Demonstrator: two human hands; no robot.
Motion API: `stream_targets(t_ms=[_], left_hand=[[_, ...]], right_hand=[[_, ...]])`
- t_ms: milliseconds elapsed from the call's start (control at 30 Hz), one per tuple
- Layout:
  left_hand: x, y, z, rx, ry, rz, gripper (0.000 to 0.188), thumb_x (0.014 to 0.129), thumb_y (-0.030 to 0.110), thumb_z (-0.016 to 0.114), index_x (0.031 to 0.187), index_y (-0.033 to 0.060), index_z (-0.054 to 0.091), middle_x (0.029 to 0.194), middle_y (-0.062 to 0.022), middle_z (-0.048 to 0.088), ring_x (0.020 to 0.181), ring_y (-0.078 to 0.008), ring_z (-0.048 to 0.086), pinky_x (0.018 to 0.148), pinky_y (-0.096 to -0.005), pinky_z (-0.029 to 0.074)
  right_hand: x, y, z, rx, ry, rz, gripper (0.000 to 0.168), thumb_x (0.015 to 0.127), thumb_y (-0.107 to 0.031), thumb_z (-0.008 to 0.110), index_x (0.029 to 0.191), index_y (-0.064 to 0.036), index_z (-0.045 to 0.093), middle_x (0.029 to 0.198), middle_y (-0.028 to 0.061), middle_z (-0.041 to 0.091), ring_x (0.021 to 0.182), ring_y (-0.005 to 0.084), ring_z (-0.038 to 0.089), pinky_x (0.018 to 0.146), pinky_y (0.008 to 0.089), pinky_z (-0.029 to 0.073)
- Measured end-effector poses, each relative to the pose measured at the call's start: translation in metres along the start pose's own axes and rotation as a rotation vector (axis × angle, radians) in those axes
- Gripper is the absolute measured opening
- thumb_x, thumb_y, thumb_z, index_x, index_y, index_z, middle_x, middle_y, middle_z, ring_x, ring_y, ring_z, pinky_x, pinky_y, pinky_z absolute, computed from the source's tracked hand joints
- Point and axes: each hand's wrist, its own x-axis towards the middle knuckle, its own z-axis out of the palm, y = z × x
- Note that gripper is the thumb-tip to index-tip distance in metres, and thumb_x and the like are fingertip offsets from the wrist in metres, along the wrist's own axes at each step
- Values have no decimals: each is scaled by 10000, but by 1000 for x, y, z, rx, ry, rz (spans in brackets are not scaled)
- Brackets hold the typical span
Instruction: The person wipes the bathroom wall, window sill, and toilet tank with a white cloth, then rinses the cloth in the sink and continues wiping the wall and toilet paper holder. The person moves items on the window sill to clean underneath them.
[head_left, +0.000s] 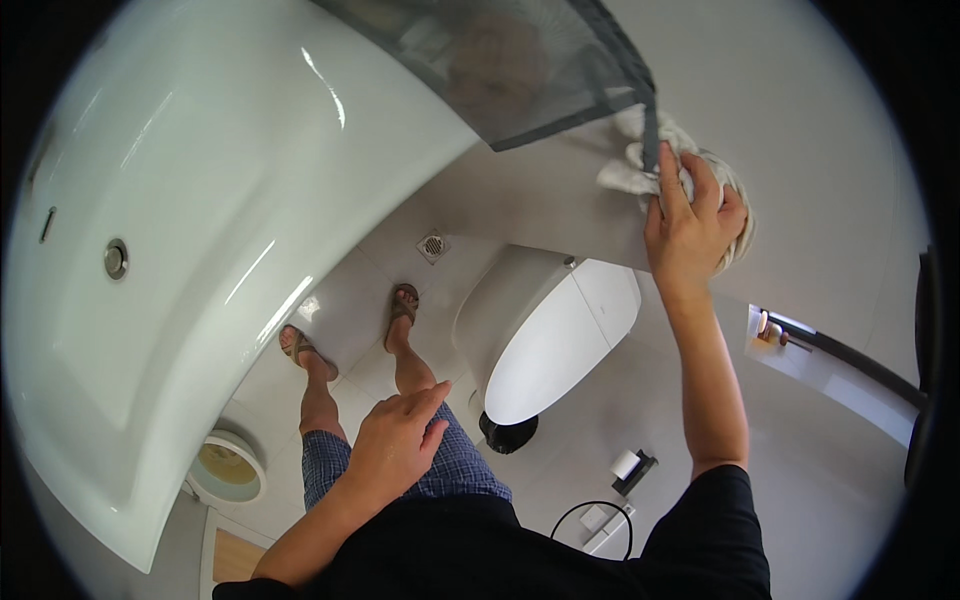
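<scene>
My right hand (690, 217) is raised to the light-coloured wall (795, 120), fingers bent over a bunched white cloth (731, 180). The cloth is against the wall, and part of it hangs beside the lower corner of a grey-edged panel (525, 82). Whether that panel is see-through or reflective I cannot tell. Lower down, my left hand (394, 442) hangs in front of my body with its thumb apart from the fingers and nothing in it. A white washbasin (247, 172) with a round metal drain (115, 259) fills the left side.
A white toilet (555, 337) with its lid down stands by the wall, with a black-lined bin (510, 433) beside it. A floor drain (433, 245), a paper roll holder (634, 472), a black cable (592, 504) and a bucket of cloudy liquid (226, 466) are around me.
</scene>
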Motion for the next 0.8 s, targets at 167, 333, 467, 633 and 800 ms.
stream_targets(t_ms=[167, 333, 467, 633, 800], left_hand=[[0, -35, 3, -17, 34, -135, 503, 883, 101, 747, 1363, 41, 609, 1112, -193, 734, 933, -342, 698, 831, -412, 563], [-7, -72, 4, 33, 175, -238, 495, 862, 79, 748, 1331, 14, 605, 1103, -187, 731, 817, -331, 677, 754, -424, 557], [-14, -76, -4, -6, 231, -295, 496, 865, 79, 742, 1335, 10, 601, 1118, -180, 729, 846, -351, 676, 766, -439, 550], [-15, -46, -28, -128, 233, -149, 460, 894, 134, 724, 1316, 9, 592, 1118, -171, 721, 908, -382, 669, 832, -463, 540], [-23, -1, -69, -208, 265, -16, 539, 898, 216, 741, 1354, -3, 553, 1258, -210, 664, 1116, -403, 623, 953, -463, 510]], right_hand=[[-17, -87, 111, 143, -206, -82, 478, 922, -127, 562, 1396, -177, 603, 1242, 45, 611, 1078, 322, 558, 815, 453, 462], [-126, -175, 216, 476, -659, -125, 262, 942, -138, 575, 1195, -114, 639, 1188, 156, 611, 1188, 381, 543, 1027, 439, 455], [-240, -135, 191, 26, -1249, -896, 291, 963, -157, 609, 1227, -89, 713, 1421, 106, 583, 1355, 317, 501, 1163, 533, 341], [-228, -60, 96, 436, -1793, -146, 425, 845, -268, 712, 1259, -180, 738, 1158, 132, 742, 1072, 330, 697, 923, 439, 546], [-63, -77, -33, 1628, -1825, 666, 570, 919, -255, 711, 1395, 24, 567, 1249, 131, 672, 1133, 253, 656, 987, 382, 517]])
